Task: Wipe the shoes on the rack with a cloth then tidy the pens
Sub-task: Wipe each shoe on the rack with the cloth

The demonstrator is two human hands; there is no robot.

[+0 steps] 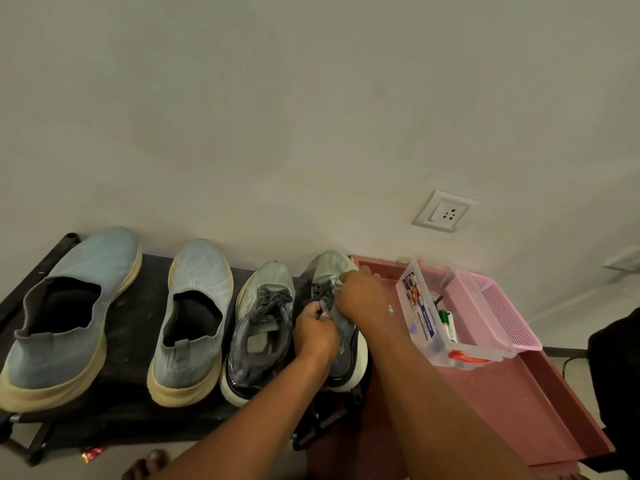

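— What's the biggest thing here?
— A pale wall (pixel 311 116) with a white socket (pixel 445 211) low on the right. Against it stands a black shoe rack (pixel 135 344), and to its right a reddish-pink tabletop (pixel 485 403).
— And on the rack?
— Four shoes in a row, toes to the far wall. Two light blue slip-ons, one at the far left (pixel 65 317) and one just beside it (pixel 192 320). Then a grey laced trainer (pixel 258 330), and at the right end the second grey trainer (pixel 341 348), the one being handled.
— Where are the hands?
— Both on that right trainer. The left hand (pixel 317 327) sits near its laces, its grip pinching the near end of a grey cloth (pixel 335 299). The right hand (pixel 362 296) lies further toward the toe, fingers curled over the cloth and pressing it to the upper.
— The pens?
— Right of the shoes, on the tabletop: a clear plastic box (pixel 436 317) holds markers (pixel 446 322), one green-capped. A pink mesh basket (pixel 498 306) touches its far side.
— Anything smaller?
— Bare toes (pixel 149 464) on the floor, near a red wrapper (pixel 91 453).
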